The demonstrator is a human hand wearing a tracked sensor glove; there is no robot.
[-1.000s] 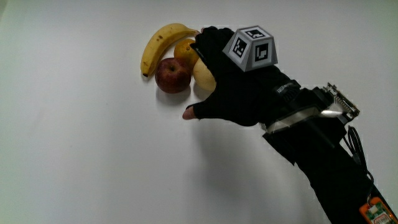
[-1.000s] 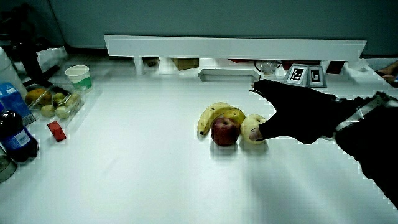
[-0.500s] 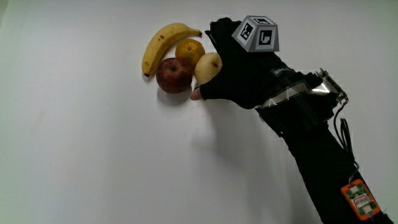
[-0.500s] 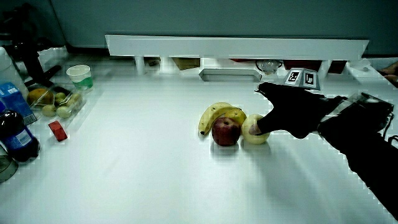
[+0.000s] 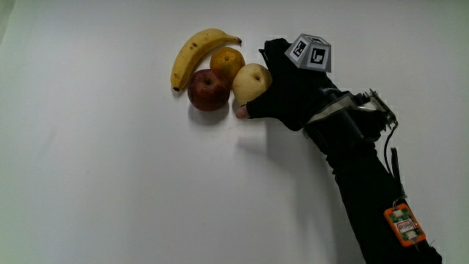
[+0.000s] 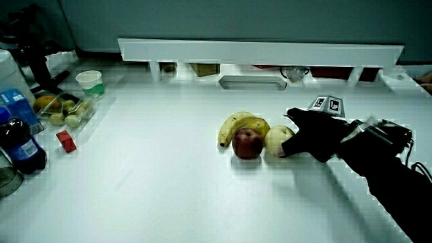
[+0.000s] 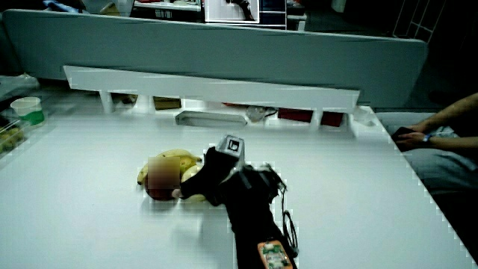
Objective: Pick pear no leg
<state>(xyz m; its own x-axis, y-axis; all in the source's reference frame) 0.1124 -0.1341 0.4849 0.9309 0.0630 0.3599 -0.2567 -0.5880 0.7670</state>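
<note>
I can't see the side of the pear (image 5: 250, 80) that the hand (image 5: 289, 99) covers, and the hand's underside is hidden too. The orange (image 5: 228, 60) sits partly masked by the apple (image 5: 209, 89) and pear. In a side view the apple (image 7: 160, 178) is a blur. The forearm (image 5: 374, 198) runs off the main view's edge.

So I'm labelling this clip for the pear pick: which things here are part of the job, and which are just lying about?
Part of the job:
- pear, on the table among the fruit
- hand, beside the pear, fingers wrapped on it

Just lying about:
- apple, touching the pear
- orange
- banana
- cup
- bottle
- small red block
</note>
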